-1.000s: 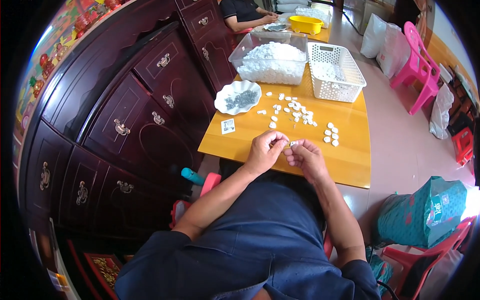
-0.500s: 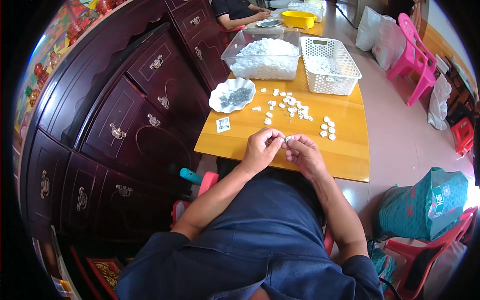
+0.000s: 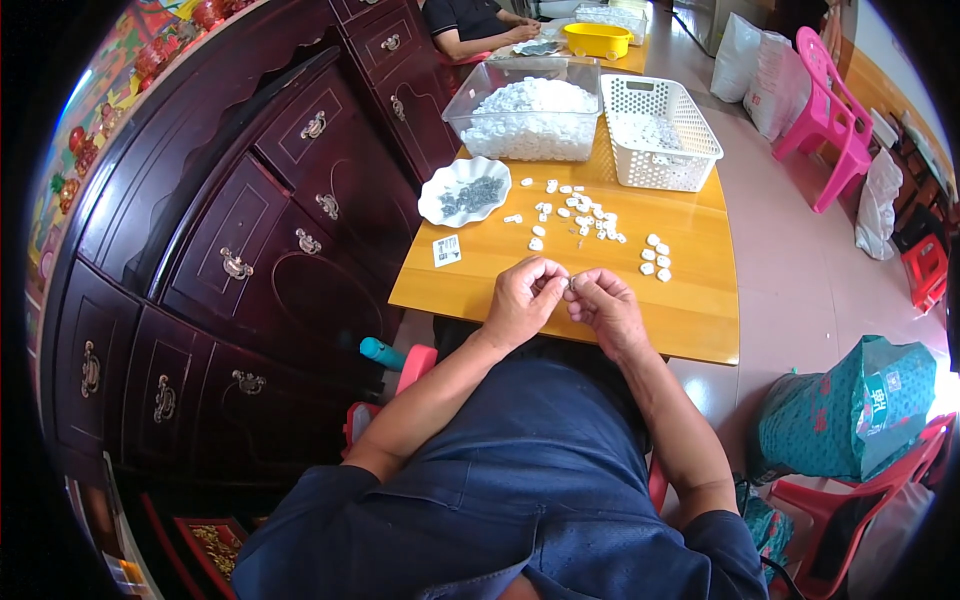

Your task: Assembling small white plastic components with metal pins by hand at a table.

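My left hand (image 3: 525,300) and my right hand (image 3: 608,310) meet over the table's near edge, thumbs and fingertips pinched together. Between them is a small white plastic piece (image 3: 570,284), mostly hidden by the fingers. Beyond my hands lie several loose white plastic pieces (image 3: 597,217), scattered on the wood. To their right, several rounded white pieces (image 3: 648,254) sit in two short rows. A scalloped white dish (image 3: 429,204) at the left holds small grey parts (image 3: 472,195). In front of it lies a square white card (image 3: 447,251) with dark print.
A clear bin (image 3: 470,133) heaped with white pieces and a white perforated basket (image 3: 660,172) stand at the table's far end. Dark drawers (image 3: 250,210) line the left. Beyond, another person (image 3: 470,30) sits near a yellow tub (image 3: 597,40). A teal bag (image 3: 830,415) is at right.
My fingertips shift slightly around the small white piece, and less of it shows now. The things on the table stay where they were.
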A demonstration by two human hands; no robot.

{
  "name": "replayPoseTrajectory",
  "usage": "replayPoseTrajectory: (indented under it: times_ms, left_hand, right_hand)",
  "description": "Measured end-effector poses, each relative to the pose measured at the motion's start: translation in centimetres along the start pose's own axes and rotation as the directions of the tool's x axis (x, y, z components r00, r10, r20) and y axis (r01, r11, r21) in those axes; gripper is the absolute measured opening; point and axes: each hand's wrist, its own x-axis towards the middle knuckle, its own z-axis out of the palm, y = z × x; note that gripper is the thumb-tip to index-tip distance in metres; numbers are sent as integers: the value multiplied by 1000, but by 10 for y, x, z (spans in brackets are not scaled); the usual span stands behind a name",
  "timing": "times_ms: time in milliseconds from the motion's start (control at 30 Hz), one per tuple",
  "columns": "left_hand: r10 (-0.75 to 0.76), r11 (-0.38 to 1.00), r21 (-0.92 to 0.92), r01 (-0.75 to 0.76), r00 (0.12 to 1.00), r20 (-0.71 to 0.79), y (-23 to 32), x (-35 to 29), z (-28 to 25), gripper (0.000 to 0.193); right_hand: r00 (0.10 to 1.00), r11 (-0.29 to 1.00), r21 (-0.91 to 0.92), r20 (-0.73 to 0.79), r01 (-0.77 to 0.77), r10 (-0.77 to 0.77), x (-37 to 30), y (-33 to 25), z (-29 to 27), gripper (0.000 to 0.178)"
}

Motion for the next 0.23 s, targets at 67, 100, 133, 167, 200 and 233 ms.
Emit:
replayPoseTrajectory:
  times_ms: [67, 100, 133, 167, 200, 233]
  left_hand:
    - [6, 1000, 9, -6, 1000, 2, 0, 0, 0, 2]
    - [13, 1000, 19, -13, 1000, 4, 0, 0, -1, 2]
    - [13, 1000, 19, -13, 1000, 4, 1, 0, 0, 2]
    - [12, 1000, 6, -12, 1000, -1, 1, 0, 0, 2]
    - [11, 1000, -8, -11, 1000, -5, 1, 0, 0, 2]
    - [10, 1000, 25, -10, 1000, -4, 0, 0, -1, 2]
  right_hand:
    - [1000, 1000, -16, 3, 1, -1, 0, 0, 0, 12]
    - [1000, 1000, -28, 2, 2, -2, 0, 0, 0, 12]
    - [1000, 999, -40, 1, 3, -3, 0, 0, 0, 13]
    - [1000, 999, -40, 1, 3, -3, 0, -1, 1, 13]
    - [1000, 999, -34, -7, 1, -1, 0, -2, 2, 14]
    - [1000, 1000, -28, -17, 0, -1, 0, -3, 3, 16]
